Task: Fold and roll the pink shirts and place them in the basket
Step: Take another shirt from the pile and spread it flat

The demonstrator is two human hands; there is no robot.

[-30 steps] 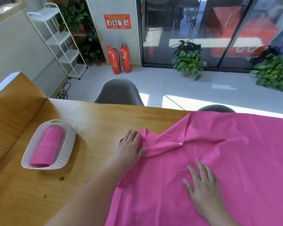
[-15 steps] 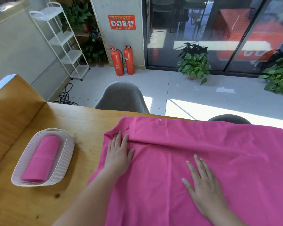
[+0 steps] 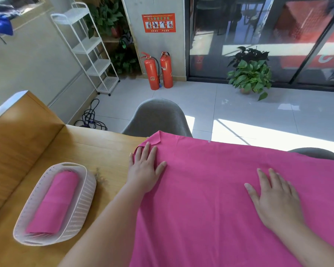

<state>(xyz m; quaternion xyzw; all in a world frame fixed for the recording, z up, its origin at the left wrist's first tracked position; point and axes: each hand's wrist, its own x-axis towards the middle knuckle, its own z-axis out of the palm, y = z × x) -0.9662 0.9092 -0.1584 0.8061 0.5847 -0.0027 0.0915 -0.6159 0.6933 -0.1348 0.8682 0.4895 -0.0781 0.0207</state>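
1. Your left grip (image 3: pixel 143 170) lies flat on the left edge of the shirt (image 3: pixel 210 189), near its far corner. Your right grip (image 3: pixel 274 197) lies flat on the same shirt, well to the right and nearer you.
2. The shirt is spread on the desk (image 3: pixel 85 151) under both grips.
3. Left of your left grip and nearer you, apart from the shirt, the basket (image 3: pixel 85 199) stands on the desk. A rolled shirt (image 3: pixel 54 201) lies lengthwise in it.
4. Beyond your left grip, a chair (image 3: pixel 158 116) stands behind the desk's far edge. A second chair (image 3: pixel 316 154) stands beyond your right grip.
5. Farther off, two fire extinguishers (image 3: pixel 158 70) stand side by side on the floor, with a shelf rack (image 3: pixel 89 47) to their left and a potted plant (image 3: pixel 249 72) to their right.
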